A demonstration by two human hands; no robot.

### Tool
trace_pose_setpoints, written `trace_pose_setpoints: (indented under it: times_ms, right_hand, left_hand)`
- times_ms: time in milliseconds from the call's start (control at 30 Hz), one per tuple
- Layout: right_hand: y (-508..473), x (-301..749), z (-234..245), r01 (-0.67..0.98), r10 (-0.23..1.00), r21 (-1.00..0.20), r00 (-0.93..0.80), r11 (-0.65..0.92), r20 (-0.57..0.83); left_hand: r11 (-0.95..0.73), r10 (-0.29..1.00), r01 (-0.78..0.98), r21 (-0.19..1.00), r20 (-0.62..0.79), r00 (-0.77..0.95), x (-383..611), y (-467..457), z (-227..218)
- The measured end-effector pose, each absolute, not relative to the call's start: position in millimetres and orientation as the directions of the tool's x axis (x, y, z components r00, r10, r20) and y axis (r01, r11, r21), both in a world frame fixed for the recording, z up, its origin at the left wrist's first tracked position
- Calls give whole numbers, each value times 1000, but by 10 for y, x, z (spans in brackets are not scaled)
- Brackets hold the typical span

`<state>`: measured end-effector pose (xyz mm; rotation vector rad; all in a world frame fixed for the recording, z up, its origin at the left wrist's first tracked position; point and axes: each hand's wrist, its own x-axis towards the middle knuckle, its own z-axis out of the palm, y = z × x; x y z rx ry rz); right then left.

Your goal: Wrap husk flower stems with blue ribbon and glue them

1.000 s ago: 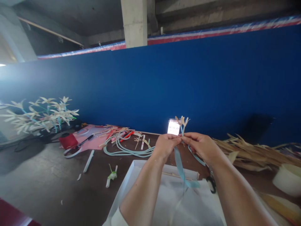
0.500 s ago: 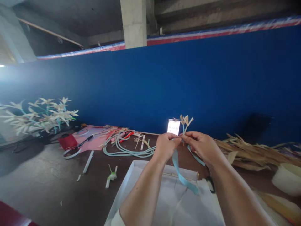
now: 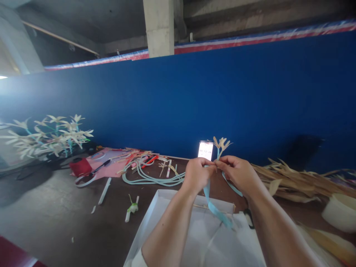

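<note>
Over the white tray [image 3: 152,217], my two hands meet at the thin stem of a small dried-leaf flower [image 3: 221,143], whose pale tan petals point upward. Closed on the stem just under the bloom is my right hand [image 3: 237,172], thumb against fingertips. My left hand [image 3: 197,173] pinches a light blue ribbon [image 3: 217,212] against the stem from the other side. The ribbon's tail hangs below the left hand into the tray. A second blue strip [image 3: 233,185] curves down beneath my right hand. The fingertips partly hide where ribbon and stem meet.
A lit phone [image 3: 205,151] showing a timer stands behind my hands. Coiled pale blue cord [image 3: 152,181] and pink paper [image 3: 104,165] lie left. Dried husks [image 3: 292,181] and a white roll [image 3: 340,211] are right. Finished-looking flowers [image 3: 55,135] stand far left.
The flower has turned slightly and its petals look more spread toward the right. The hanging ribbon's lower end has shifted a little to the left. Both hands stay nearly in place.
</note>
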<state>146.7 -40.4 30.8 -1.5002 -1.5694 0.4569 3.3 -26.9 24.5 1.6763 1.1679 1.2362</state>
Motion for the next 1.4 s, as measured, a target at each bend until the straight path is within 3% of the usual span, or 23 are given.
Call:
trace_pose_setpoints:
  times_ms: [467,700,1000,1233,1400]
  right_hand:
    - [-367,1471,277,609,916,-763,142,217,375]
    - [-360,1478,259,609,908,-767,177,201,379]
    - [-365,1469,242,353,966,-915,94,196,243]
    - [-373,1500,259,185,983,-966,10,180,185]
    - [-378,1503,267,243,973,-948,54,205,224]
  left_hand:
    - [-378,925,375,846,362,114,81,-229,146]
    - [-365,931,290,884,341,134,90,-242,155]
    - [-251,958,130,959,227,175,57,-216,179]
    - [-224,960,113,968,199,197,42,-247,227]
    - [-258,955,147,955,229,188,36,-251,227]
